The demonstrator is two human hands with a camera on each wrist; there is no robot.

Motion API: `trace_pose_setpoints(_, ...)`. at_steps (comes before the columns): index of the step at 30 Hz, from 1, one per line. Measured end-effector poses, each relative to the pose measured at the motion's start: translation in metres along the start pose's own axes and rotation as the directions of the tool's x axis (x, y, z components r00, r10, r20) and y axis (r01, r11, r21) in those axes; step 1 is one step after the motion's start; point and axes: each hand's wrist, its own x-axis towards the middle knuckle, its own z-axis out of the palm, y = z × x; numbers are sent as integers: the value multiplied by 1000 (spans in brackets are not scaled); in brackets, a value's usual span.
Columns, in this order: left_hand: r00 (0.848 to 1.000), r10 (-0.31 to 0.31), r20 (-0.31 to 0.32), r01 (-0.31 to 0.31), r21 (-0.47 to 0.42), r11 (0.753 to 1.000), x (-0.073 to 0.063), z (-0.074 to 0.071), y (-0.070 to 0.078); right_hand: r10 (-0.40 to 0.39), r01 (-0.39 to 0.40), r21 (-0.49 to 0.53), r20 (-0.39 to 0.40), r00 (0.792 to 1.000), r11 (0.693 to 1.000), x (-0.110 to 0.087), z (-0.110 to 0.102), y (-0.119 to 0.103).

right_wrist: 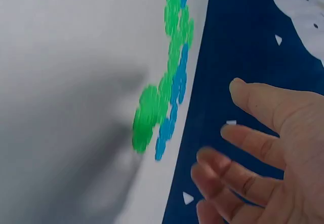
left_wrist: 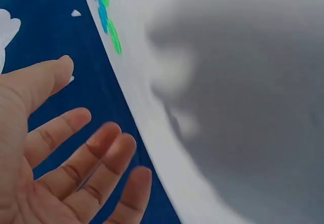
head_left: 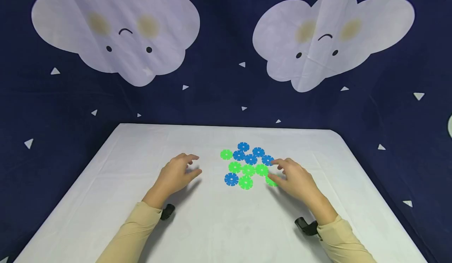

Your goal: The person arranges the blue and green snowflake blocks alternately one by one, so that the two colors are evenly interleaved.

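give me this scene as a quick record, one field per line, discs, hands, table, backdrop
blue discs: mostly on the cluster's far side, one at its near left
green discs: mostly on the near side, one at far left
left hand: holding nothing, left of the discs and apart from them
right hand: holding nothing, at the cluster's right edge
table: white
backdrop: dark blue, with white clouds
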Motion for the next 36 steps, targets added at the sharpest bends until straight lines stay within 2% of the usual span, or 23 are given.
trace_pose_setpoints(3, 999, 26, 43, -22, -93, 995, 9, 8, 4, -12, 7, 70, 69, 998, 998, 3, 6, -7)
trace_pose_setpoints(9, 992, 68, 108, -43, -212, 976, 26, 27, 11, -53, 29, 153, 155, 987, 988, 7, 19, -18)
trace_pose_setpoints(16, 978, 123, 170, -75, -265, 961, 39, 46, 20, -93, 61, 172, 183, 979, 983, 10, 33, -28)
trace_pose_setpoints(20, 973, 126, 194, -68, -279, 958, 44, 52, 25, -103, 69, 179, 186, 977, 981, 11, 38, -30)
trace_pose_setpoints(26, 969, 116, 218, -50, -288, 956, 47, 59, 30, -95, 64, 166, 186, 978, 984, 13, 43, -31)
trace_pose_setpoints(33, 974, 23, 228, 34, -245, 969, 49, 63, 35, -88, 62, 147, 178, 980, 987, 13, 46, -33)
trace_pose_setpoints(36, 973, 6, 231, 46, -223, 974, 50, 63, 36, -86, 64, 131, 171, 982, 989, 13, 46, -34)
